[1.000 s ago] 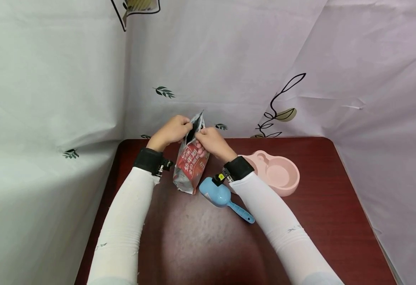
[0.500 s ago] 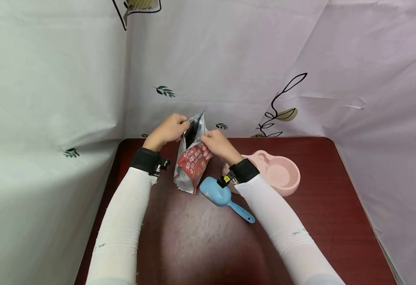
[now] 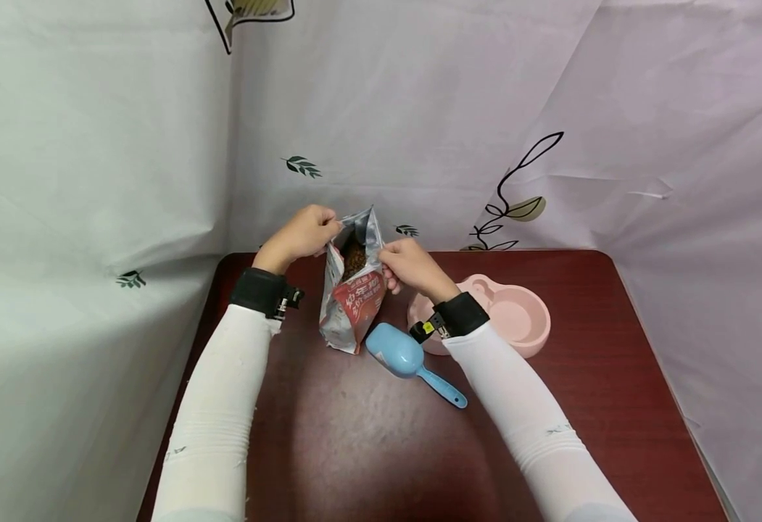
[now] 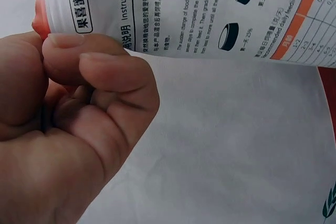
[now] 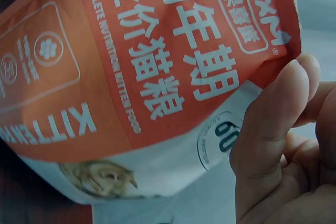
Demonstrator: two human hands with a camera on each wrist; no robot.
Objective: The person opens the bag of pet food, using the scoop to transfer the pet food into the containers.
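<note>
A red and silver bag of kitten food stands upright near the back of the table, its mouth spread wide. Brown kibble shows inside. My left hand pinches the left edge of the mouth; in the left wrist view its fingers are curled against the printed back panel. On the opposite edge, my right hand pinches the rim between thumb and fingers. The right wrist view shows the bag's front with its kitten-food lettering. A blue scoop lies face down just right of the bag's base.
A pink double pet bowl sits to the right, partly hidden behind my right wrist. The dark red table reaches to a white patterned cloth hanging behind and at both sides.
My hands have moved apart, left hand leftward and right hand rightward. Between them the bag's mouth has widened from a narrow slit, and kibble has come into sight.
</note>
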